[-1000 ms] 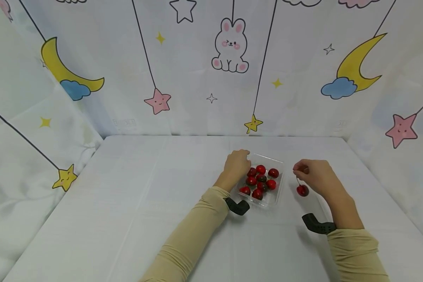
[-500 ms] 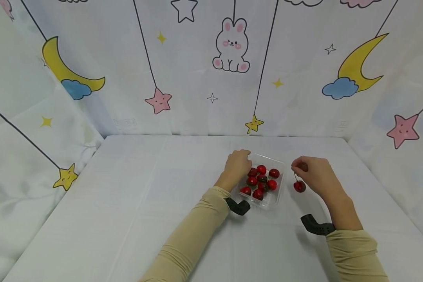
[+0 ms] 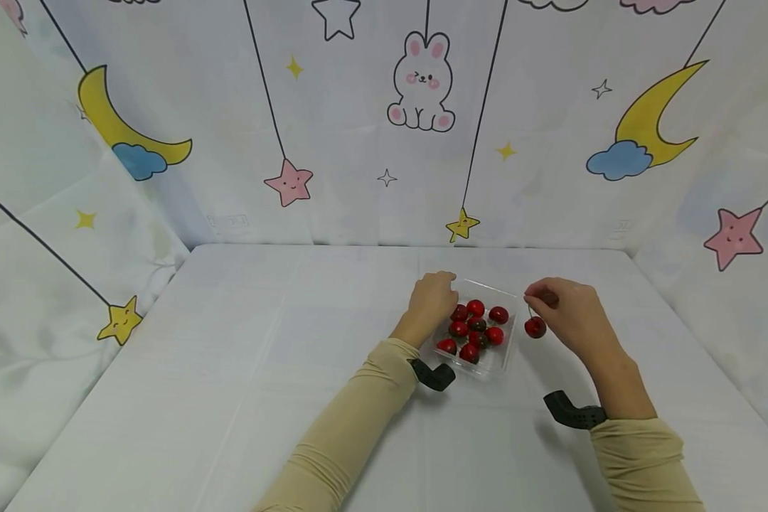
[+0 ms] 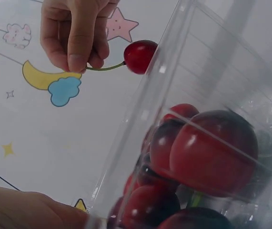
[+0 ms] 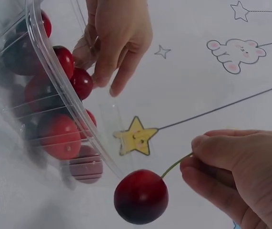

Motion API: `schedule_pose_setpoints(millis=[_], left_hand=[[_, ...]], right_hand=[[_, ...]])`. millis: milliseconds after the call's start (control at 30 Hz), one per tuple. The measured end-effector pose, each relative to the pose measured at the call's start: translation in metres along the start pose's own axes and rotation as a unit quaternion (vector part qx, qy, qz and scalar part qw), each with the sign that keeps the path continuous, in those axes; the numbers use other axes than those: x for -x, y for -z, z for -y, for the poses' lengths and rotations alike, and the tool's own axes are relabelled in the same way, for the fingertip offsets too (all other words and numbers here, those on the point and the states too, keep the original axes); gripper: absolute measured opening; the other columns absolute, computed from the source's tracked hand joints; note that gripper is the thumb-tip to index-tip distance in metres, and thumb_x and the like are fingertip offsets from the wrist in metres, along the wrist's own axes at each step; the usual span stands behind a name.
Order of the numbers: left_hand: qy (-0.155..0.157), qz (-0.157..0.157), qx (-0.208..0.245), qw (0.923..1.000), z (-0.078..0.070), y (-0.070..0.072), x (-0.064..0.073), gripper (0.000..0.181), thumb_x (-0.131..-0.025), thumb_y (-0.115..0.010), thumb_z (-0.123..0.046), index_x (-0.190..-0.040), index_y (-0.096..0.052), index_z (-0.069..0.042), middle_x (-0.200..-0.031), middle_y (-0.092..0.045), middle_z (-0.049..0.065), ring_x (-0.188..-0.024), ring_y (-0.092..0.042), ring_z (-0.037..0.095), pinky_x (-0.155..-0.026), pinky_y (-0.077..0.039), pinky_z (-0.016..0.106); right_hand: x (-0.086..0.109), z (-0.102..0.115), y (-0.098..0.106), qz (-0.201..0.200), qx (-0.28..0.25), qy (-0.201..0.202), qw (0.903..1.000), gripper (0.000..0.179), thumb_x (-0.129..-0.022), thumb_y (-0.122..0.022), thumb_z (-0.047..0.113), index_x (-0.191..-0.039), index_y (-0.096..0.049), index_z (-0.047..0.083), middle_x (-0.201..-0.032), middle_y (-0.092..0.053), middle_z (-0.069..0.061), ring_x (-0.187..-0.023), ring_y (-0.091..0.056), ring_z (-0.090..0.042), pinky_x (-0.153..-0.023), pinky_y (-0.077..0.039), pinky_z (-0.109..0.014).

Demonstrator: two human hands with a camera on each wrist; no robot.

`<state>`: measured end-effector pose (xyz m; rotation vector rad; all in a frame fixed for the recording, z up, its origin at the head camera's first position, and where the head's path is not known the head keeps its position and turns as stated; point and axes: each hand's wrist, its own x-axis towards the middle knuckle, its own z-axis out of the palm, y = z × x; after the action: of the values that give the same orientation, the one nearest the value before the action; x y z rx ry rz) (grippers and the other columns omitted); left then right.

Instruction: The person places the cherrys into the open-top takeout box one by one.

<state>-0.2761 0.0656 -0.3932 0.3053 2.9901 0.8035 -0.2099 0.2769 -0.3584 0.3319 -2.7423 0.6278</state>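
Observation:
A clear plastic box (image 3: 494, 364) holds several dark red cherries (image 3: 469, 353). At its left side my left hand (image 3: 430, 302) grips the rim, fingers partly hidden by the box and fruit. My right hand (image 3: 569, 311) pinches the thin green stem (image 5: 176, 165) of one cherry (image 3: 535, 327) between thumb and fingertips. That cherry hangs in the air just right of the box, apart from its wall. In the right wrist view, the held cherry is below the box's rim and the left hand (image 5: 121, 38) is at the far side.
The white tabletop (image 3: 262, 355) spreads around the box. Behind it hangs a white cloth backdrop (image 3: 345, 142) printed with moons, stars and a rabbit. Black wrist mounts (image 3: 572, 411) sit below both hands.
My right hand has moved left and slightly up, bringing the hanging cherry closer to the box's right side. The left hand and the box have stayed in place.

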Motion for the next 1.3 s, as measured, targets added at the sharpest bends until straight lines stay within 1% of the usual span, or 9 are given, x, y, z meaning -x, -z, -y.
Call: schedule_pose_setpoints(millis=[200,400,467,533,667,933,1167,1233,1300], left_hand=[[0.004,-0.001,0.0,1.0,-0.001,0.0,0.001,0.037,-0.094,-0.055,-0.019,-0.131,-0.058,-0.015,-0.127,-0.064,0.002,-0.083,-0.06,0.016,-0.053,-0.042,0.021],[0.006,0.001,0.007,1.0,-0.001,0.0,0.001,0.037,-0.094,-0.055,-0.018,-0.131,-0.058,-0.015,-0.126,-0.064,0.003,-0.08,-0.06,0.016,-0.051,-0.042,0.02],[0.007,0.001,0.01,0.9999,-0.001,0.0,0.001,0.037,-0.094,-0.055,-0.018,-0.131,-0.058,-0.014,-0.126,-0.064,0.003,-0.077,-0.058,0.016,-0.05,-0.042,0.02],[0.008,0.002,0.013,0.9999,-0.001,0.0,0.001,0.037,-0.094,-0.055,-0.018,-0.131,-0.058,-0.014,-0.126,-0.064,0.003,-0.074,-0.057,0.015,-0.048,-0.042,0.02],[0.003,0.0,0.007,1.0,0.0,-0.001,0.0,0.037,-0.094,-0.055,-0.018,-0.131,-0.059,-0.014,-0.126,-0.065,0.002,-0.075,-0.056,0.015,-0.048,-0.041,0.02],[0.006,0.001,0.007,1.0,0.0,-0.001,0.0,0.037,-0.094,-0.055,-0.018,-0.131,-0.059,-0.015,-0.126,-0.064,0.002,-0.078,-0.058,0.016,-0.05,-0.042,0.02],[0.01,0.004,0.01,0.9999,-0.001,0.001,0.001,0.037,-0.094,-0.055,-0.018,-0.131,-0.058,-0.015,-0.126,-0.064,0.002,-0.078,-0.057,0.016,-0.051,-0.042,0.021],[0.011,0.006,0.013,0.9998,-0.001,0.001,0.001,0.037,-0.094,-0.055,-0.018,-0.131,-0.058,-0.015,-0.126,-0.064,0.003,-0.075,-0.057,0.016,-0.05,-0.042,0.021],[0.011,0.005,0.013,0.9998,-0.002,0.002,0.002,0.037,-0.094,-0.054,-0.017,-0.131,-0.058,-0.015,-0.126,-0.064,0.003,-0.075,-0.057,0.015,-0.049,-0.042,0.02]], right_hand=[[0.0,0.002,-0.005,-0.046,-0.009,0.039,0.9982,0.01,-0.086,-0.068,0.007,-0.096,-0.067,0.005,-0.089,-0.07,-0.013,-0.08,-0.066,-0.027,-0.072,-0.055,-0.047],[-0.001,0.007,-0.005,-0.072,-0.017,0.049,0.9961,0.012,-0.084,-0.07,0.005,-0.096,-0.067,0.005,-0.089,-0.07,-0.011,-0.08,-0.068,-0.026,-0.074,-0.055,-0.043],[-0.001,0.009,-0.004,-0.081,-0.019,0.055,0.9951,0.014,-0.083,-0.071,0.004,-0.096,-0.068,0.006,-0.089,-0.07,-0.01,-0.08,-0.068,-0.025,-0.074,-0.055,-0.033],[-0.001,0.011,-0.004,-0.092,-0.023,0.063,0.9935,0.015,-0.081,-0.071,0.002,-0.096,-0.068,0.006,-0.089,-0.07,-0.01,-0.079,-0.068,-0.024,-0.074,-0.052,-0.016],[-0.002,0.014,-0.005,-0.125,-0.034,0.085,0.988,0.016,-0.079,-0.072,-0.002,-0.093,-0.068,0.004,-0.086,-0.07,-0.009,-0.077,-0.067,-0.022,-0.075,-0.033,0.007],[-0.003,0.018,-0.011,-0.167,-0.063,0.101,0.9787,0.017,-0.077,-0.074,-0.004,-0.091,-0.068,0.002,-0.085,-0.07,-0.009,-0.077,-0.065,-0.016,-0.076,-0.036,0.005],[-0.004,0.022,-0.016,-0.162,-0.09,0.098,0.9778,0.017,-0.077,-0.074,-0.003,-0.091,-0.068,0.004,-0.087,-0.071,-0.008,-0.081,-0.053,0.016,-0.074,-0.039,0.003],[-0.004,0.024,-0.018,-0.157,-0.099,0.095,0.978,0.017,-0.076,-0.074,-0.004,-0.09,-0.068,0.004,-0.087,-0.071,-0.008,-0.08,-0.055,0.014,-0.074,-0.04,0.003],[-0.004,0.025,-0.019,-0.149,-0.105,0.094,0.9788,0.016,-0.077,-0.074,-0.004,-0.09,-0.069,0.004,-0.087,-0.071,-0.008,-0.079,-0.062,0.003,-0.073,-0.04,0.002]])
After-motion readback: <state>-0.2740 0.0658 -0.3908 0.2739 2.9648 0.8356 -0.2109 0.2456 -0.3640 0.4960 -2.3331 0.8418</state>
